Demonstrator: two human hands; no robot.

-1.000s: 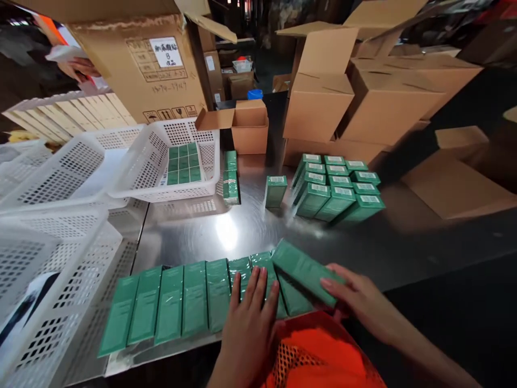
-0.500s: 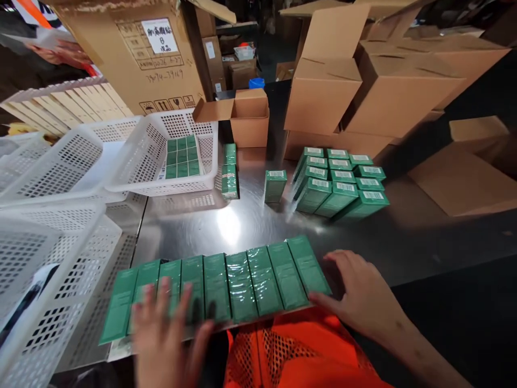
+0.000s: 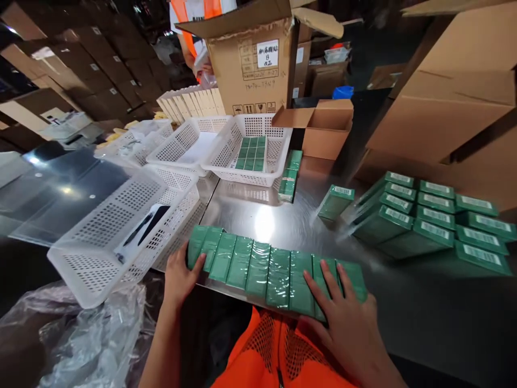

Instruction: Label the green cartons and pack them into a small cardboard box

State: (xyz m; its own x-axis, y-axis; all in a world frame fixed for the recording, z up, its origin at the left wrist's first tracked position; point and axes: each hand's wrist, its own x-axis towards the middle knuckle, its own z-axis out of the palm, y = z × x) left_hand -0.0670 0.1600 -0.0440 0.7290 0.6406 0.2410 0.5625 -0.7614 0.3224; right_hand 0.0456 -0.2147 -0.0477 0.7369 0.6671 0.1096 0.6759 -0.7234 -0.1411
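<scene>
A row of several green shrink-wrapped boxes [image 3: 258, 269] lies along the near edge of the metal table. At the row's left end, my left hand [image 3: 181, 275] is closed around the outermost boxes, its thumb on their front and its other fingers partly hidden along the side. My right hand [image 3: 343, 318] rests on the right-end boxes with fingers spread flat over their tops. Beyond the row, a single green box [image 3: 336, 202] stands upright. To its right is a group of several upright green boxes [image 3: 436, 215] with white barcode labels.
White plastic baskets [image 3: 133, 226] stand at left, one basket [image 3: 278, 161] holding green packs. Small green boxes [image 3: 288, 180] lie beside it. Open cartons [image 3: 327, 129] line the back and right. A person [image 3: 197, 48] stands behind a large carton [image 3: 254, 75]. Clear plastic bags [image 3: 100, 334] hang lower left.
The view has swung left. My left hand has moved from above the boxes to the row's left end. My right hand has come from the right end onto the box tops.
</scene>
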